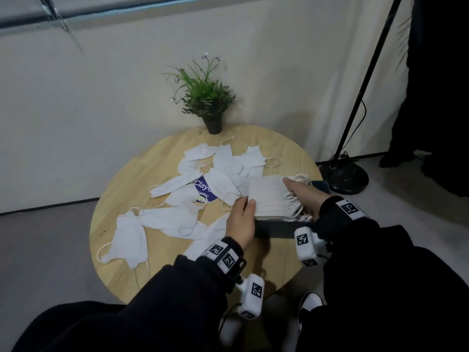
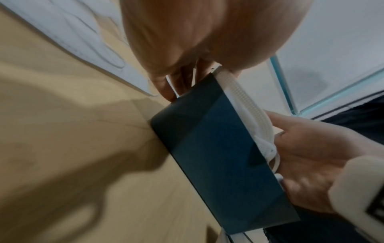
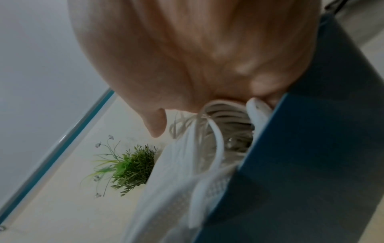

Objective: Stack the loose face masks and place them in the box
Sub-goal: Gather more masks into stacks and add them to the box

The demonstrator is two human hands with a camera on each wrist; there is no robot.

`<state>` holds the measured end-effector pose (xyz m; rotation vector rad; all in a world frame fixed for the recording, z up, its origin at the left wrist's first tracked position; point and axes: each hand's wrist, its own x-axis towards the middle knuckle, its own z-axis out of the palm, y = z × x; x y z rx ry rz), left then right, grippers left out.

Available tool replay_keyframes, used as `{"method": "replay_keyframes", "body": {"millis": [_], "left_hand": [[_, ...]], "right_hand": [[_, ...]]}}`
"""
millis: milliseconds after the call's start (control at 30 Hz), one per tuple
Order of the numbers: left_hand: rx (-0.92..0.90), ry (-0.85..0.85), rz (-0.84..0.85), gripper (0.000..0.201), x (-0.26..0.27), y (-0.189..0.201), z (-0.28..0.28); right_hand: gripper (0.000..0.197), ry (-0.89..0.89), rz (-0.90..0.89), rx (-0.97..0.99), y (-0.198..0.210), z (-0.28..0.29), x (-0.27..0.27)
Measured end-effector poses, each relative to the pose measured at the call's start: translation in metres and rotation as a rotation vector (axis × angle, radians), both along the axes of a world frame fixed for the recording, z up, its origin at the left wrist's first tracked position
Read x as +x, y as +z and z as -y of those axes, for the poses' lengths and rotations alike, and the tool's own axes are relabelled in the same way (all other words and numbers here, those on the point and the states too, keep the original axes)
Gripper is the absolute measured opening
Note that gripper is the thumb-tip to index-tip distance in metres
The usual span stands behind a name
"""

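A thick stack of white masks (image 1: 272,198) sits in the top of a dark blue box (image 1: 276,228) at the right side of the round wooden table (image 1: 274,270). My left hand (image 1: 241,219) grips the stack's left end, thumb on top. My right hand (image 1: 304,196) grips the right end, where the ear loops bunch. In the left wrist view the stack (image 2: 245,102) pokes above the box wall (image 2: 218,148). The right wrist view shows loops (image 3: 216,131) against the box (image 3: 301,164). Several loose masks (image 1: 177,217) lie spread over the table's middle and left.
A small potted plant (image 1: 205,97) stands at the table's far edge. A purple printed lid or card (image 1: 204,190) lies under the loose masks. A black lamp stand (image 1: 345,171) rises from the floor to the right, close to the table.
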<state>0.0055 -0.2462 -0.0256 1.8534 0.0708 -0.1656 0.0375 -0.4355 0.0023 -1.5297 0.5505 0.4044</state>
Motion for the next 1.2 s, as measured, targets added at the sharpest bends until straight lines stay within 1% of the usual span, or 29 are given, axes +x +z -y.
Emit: {"method": "replay_keyframes", "body": {"millis": [100, 167, 233, 300, 333, 367, 400, 433, 467, 533, 567, 600, 633, 667, 700, 733, 767, 800, 833, 900, 933, 967, 1000, 1033, 1067, 1100, 1133, 1167, 1200], "left_hand": [[-0.038, 0.035, -0.043, 0.038, 0.0, -0.003, -0.001], [-0.039, 0.034, -0.053, 0.048, -0.001, -0.005, 0.0], [-0.077, 0.037, -0.069, 0.054, 0.001, -0.004, -0.002], [-0.149, 0.053, -0.113, 0.049, 0.007, -0.001, -0.003], [-0.176, 0.054, -0.145, 0.051, 0.011, 0.004, -0.002], [-0.187, 0.048, -0.181, 0.053, 0.014, 0.008, -0.001], [-0.18, 0.038, -0.206, 0.053, 0.017, 0.011, 0.0], [-0.149, 0.018, -0.225, 0.048, 0.019, 0.015, 0.001], [-0.109, -0.008, -0.236, 0.039, 0.022, 0.018, 0.001], [-0.039, -0.035, -0.246, 0.025, 0.029, 0.023, -0.001], [-0.015, -0.042, -0.231, 0.023, 0.034, 0.026, -0.002], [0.016, -0.05, -0.187, 0.023, 0.039, 0.028, -0.003], [0.077, -0.062, -0.092, 0.035, 0.043, 0.031, -0.002], [0.183, -0.107, 0.055, 0.053, 0.045, 0.034, -0.002], [0.336, -0.194, 0.228, 0.07, 0.046, 0.037, 0.001], [0.507, -0.322, 0.382, 0.085, 0.047, 0.038, 0.004], [0.681, -0.472, 0.486, 0.098, 0.047, 0.038, 0.006], [0.825, -0.612, 0.53, 0.11, 0.048, 0.035, 0.007], [0.917, -0.715, 0.529, 0.118, 0.05, 0.03, 0.006], [0.966, -0.804, 0.485, 0.123, 0.055, 0.026, 0.001], [0.969, -0.826, 0.474, 0.124, 0.058, 0.028, -0.002], [0.981, -0.845, 0.471, 0.125, 0.061, 0.03, -0.005], [1.003, -0.863, 0.479, 0.128, 0.064, 0.034, -0.007], [1.033, -0.878, 0.495, 0.131, 0.067, 0.038, -0.01], [1.061, -0.888, 0.503, 0.133, 0.071, 0.043, -0.012], [1.079, -0.893, 0.494, 0.134, 0.077, 0.046, -0.014], [1.085, -0.898, 0.468, 0.134, 0.083, 0.05, -0.015], [1.087, -0.91, 0.443, 0.133, 0.089, 0.053, -0.016], [1.088, -0.929, 0.424, 0.132, 0.093, 0.057, -0.016]], "right_hand": [[0.059, -0.006, -0.022, 0.064, -0.004, 0.0, 0.003], [0.059, -0.018, -0.037, 0.099, -0.004, 0.002, 0.001], [0.051, -0.048, -0.054, 0.159, -0.004, 0.005, 0.0], [0.051, -0.095, -0.035, 0.191, -0.004, 0.007, 0.001], [0.057, -0.108, -0.012, 0.192, -0.004, 0.006, 0.002], [0.07, -0.116, 0.011, 0.172, -0.008, 0.006, 0.004], [0.087, -0.119, 0.019, 0.155, -0.02, 0.01, 0.01], [0.104, -0.123, 0.028, 0.16, -0.038, 0.018, 0.019], [0.114, -0.127, 0.036, 0.169, -0.053, 0.023, 0.027], [0.122, -0.136, 0.04, 0.184, -0.065, 0.028, 0.033], [0.12, -0.132, 0.024, 0.202, -0.059, 0.026, 0.029], [0.11, -0.14, 0.014, 0.219, -0.047, 0.02, 0.024], [0.093, -0.14, 0.012, 0.23, -0.037, 0.014, 0.018], [0.078, -0.142, 0.016, 0.24, -0.034, 0.011, 0.015], [0.07, -0.151, 0.023, 0.247, -0.026, 0.007, 0.01], [0.07, -0.163, 0.033, 0.239, -0.026, 0.007, 0.01], [0.072, -0.175, 0.04, 0.235, -0.027, 0.007, 0.012], [0.073, -0.179, 0.041, 0.216, -0.024, 0.005, 0.012], [0.068, -0.198, 0.04, 0.214, -0.02, 0.002, 0.011], [0.057, -0.211, 0.05, 0.193, -0.016, 0.0, 0.01], [0.061, -0.218, 0.046, 0.172, -0.015, 0.0, 0.009], [0.073, -0.218, 0.041, 0.146, -0.017, 0.001, 0.01], [0.09, -0.228, 0.037, 0.146, -0.03, 0.009, 0.018], [0.102, -0.221, 0.038, 0.123, -0.038, 0.014, 0.023], [0.104, -0.223, 0.053, 0.103, -0.044, 0.02, 0.027], [0.099, -0.227, 0.049, 0.089, -0.034, 0.017, 0.022], [0.087, -0.246, 0.048, 0.084, -0.017, 0.011, 0.012], [0.072, -0.255, 0.055, 0.066, -0.006, 0.008, 0.005], [0.062, -0.256, 0.058, 0.04, -0.001, 0.009, 0.001]]}}
